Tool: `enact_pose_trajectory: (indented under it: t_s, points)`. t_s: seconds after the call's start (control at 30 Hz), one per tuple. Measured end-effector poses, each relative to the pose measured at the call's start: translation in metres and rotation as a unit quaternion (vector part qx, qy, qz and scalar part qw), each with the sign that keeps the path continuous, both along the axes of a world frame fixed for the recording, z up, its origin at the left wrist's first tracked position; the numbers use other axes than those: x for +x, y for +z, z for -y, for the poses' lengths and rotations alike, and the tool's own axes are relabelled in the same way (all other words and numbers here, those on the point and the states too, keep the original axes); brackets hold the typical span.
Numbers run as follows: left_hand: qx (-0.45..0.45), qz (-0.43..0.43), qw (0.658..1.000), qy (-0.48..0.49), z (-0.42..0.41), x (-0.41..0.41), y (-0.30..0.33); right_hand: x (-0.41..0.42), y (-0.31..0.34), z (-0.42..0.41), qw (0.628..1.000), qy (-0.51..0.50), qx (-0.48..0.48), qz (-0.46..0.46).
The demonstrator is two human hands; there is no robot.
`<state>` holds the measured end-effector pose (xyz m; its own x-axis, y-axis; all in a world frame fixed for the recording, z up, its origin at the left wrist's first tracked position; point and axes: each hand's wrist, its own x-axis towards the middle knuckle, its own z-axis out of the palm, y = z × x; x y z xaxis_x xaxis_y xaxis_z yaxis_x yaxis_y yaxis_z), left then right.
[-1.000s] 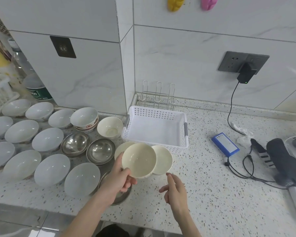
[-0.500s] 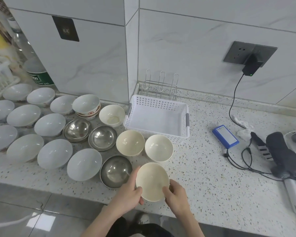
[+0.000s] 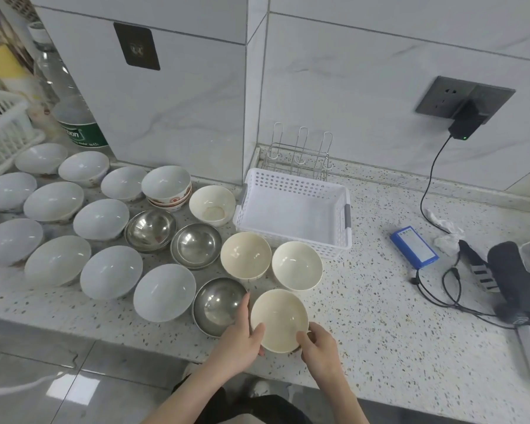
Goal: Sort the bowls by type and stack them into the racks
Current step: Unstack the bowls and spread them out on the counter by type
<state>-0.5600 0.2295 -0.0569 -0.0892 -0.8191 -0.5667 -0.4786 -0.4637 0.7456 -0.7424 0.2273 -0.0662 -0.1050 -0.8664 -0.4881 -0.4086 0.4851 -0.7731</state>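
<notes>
Both hands hold one cream bowl (image 3: pixel 278 319) near the counter's front edge: my left hand (image 3: pixel 242 338) grips its left rim, my right hand (image 3: pixel 317 341) its right rim. Two more cream bowls (image 3: pixel 246 254) (image 3: pixel 296 265) sit just behind it, and a fourth cream bowl (image 3: pixel 211 204) stands farther back. Steel bowls (image 3: pixel 218 304) (image 3: pixel 196 244) (image 3: pixel 150 229) lie left of these. Several white porcelain bowls (image 3: pixel 110 272) cover the counter's left side. A white perforated basket (image 3: pixel 343 240) stands empty behind the cream bowls, with a wire rack (image 3: pixel 300 157) behind it.
A blue battery pack (image 3: pixel 413 243), a charger cable (image 3: pixel 432 283) and black gear (image 3: pixel 511 276) lie on the right of the speckled counter (image 3: pixel 380 332). A water bottle (image 3: pixel 74 117) and another white basket (image 3: pixel 3 130) stand at far left. The counter edge runs just under my hands.
The cream bowl, first lifted in my left hand alone, has come down toward the front edge, and my right hand has taken hold of its other rim.
</notes>
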Motion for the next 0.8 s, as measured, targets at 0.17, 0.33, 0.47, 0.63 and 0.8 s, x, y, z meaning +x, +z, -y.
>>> enact_pose_trajectory:
  t_s: [0.17,0.33,0.47,0.63,0.8]
  points:
    - [0.006,-0.016,1.000,-0.004,0.002,0.002,0.010,0.001,-0.002,0.002,1.000,0.002,0.006,-0.009]
    - [-0.014,0.042,0.996,-0.075,0.014,0.019,0.024,0.005,0.006,0.002,0.993,-0.070,0.000,-0.095]
    - [-0.049,0.025,0.998,-0.022,0.040,0.048,0.037,0.012,0.024,0.019,0.964,-0.203,-0.065,-0.159]
    - [-0.084,-0.033,0.983,0.157,0.096,0.117,0.044,0.048,0.055,0.060,0.968,-0.183,-0.134,-0.107]
    - [-0.124,0.022,0.949,0.288,0.162,0.189,0.051,0.112,0.074,0.097,0.979,-0.124,-0.159,-0.033]
